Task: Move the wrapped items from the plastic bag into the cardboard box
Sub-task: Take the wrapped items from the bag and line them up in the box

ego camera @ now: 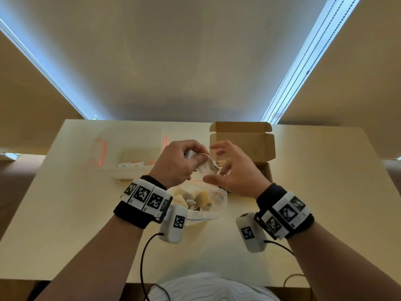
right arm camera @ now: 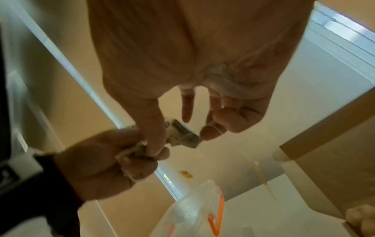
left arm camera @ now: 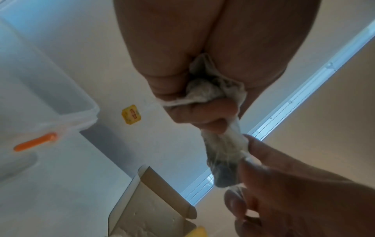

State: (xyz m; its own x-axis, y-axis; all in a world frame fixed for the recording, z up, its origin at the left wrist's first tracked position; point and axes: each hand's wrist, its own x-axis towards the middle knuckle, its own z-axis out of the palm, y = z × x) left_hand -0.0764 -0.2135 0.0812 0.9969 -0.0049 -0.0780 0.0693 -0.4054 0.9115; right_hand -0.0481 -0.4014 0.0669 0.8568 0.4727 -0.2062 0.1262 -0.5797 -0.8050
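Note:
My left hand is raised above the table and grips a bunched strip of grey-white wrapped items. In the left wrist view the strip hangs out below the curled left fingers. My right hand is beside it, fingers spread and straight, fingertips touching the dangling end. The clear plastic bag lies on the table under both hands, with several wrapped items inside. The open cardboard box stands just behind my right hand; a tan wrapped item lies in it.
A clear plastic container with orange latches stands at the back left of the pale table. A small yellow sticker lies on the table. Cables hang from both wrist cameras near the front edge.

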